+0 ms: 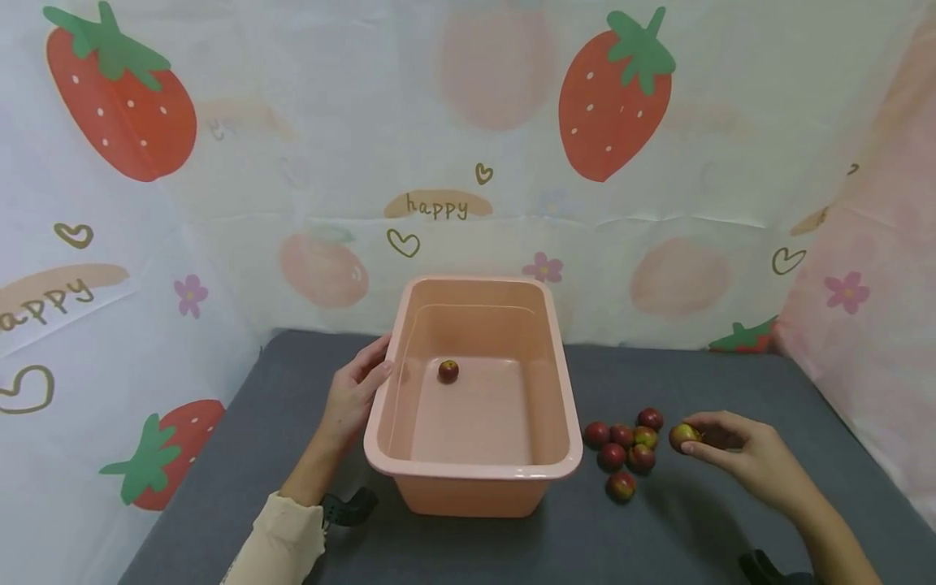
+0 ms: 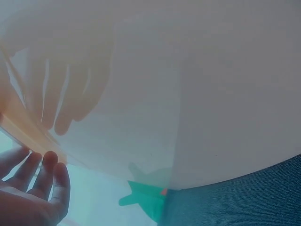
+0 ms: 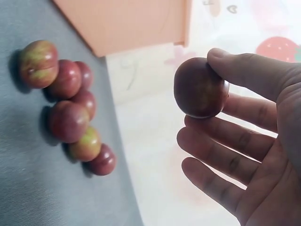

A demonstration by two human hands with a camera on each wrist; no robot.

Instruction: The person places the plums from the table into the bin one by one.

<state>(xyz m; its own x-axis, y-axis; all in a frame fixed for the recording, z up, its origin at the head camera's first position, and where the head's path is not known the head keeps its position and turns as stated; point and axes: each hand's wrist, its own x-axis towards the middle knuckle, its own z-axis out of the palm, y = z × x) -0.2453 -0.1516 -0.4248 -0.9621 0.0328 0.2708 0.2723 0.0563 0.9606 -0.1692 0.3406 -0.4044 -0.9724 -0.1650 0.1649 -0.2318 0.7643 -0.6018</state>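
A peach-coloured plastic tub (image 1: 474, 487) stands on the dark cloth, with one plum (image 1: 448, 371) lying on its floor. My left hand (image 1: 354, 394) rests against the tub's left rim, fingertips right at the edge; in the left wrist view its loosely bent fingers (image 2: 51, 174) lie beside the rim, mirrored in the glossy wall. To the right of the tub, my right hand (image 1: 746, 455) pinches a plum (image 3: 197, 89) between thumb and fingers, the other fingers spread below it. Several red and yellow-green plums (image 1: 612, 457) lie grouped between that hand and the tub.
A dark grey cloth (image 1: 731, 382) covers the table. White sheets printed with strawberries (image 1: 617, 97) hang behind it and along both sides. A dark wrist strap (image 1: 349, 508) sits on the left arm, below the tub's left side.
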